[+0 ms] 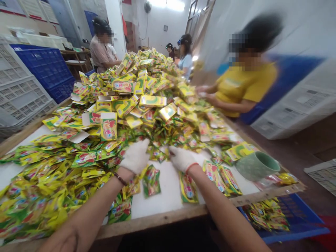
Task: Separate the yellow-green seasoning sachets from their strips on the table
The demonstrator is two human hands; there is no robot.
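Note:
Both my hands wear white knit gloves and reach into the near edge of a big heap of yellow-green sachets on a white table. My left hand lies knuckles-up on the sachets, its fingers curled down into them. My right hand rests beside it, fingers bent and pressed into the pile. What the fingers hold, if anything, is hidden. Loose sachets lie just below my wrists. A bead bracelet is on my left wrist.
A green cup lies on its side at the table's right edge. A blue crate with sachets sits below the near right corner. A person in yellow works at the right; others stand at the far end. White and blue crates stack at left.

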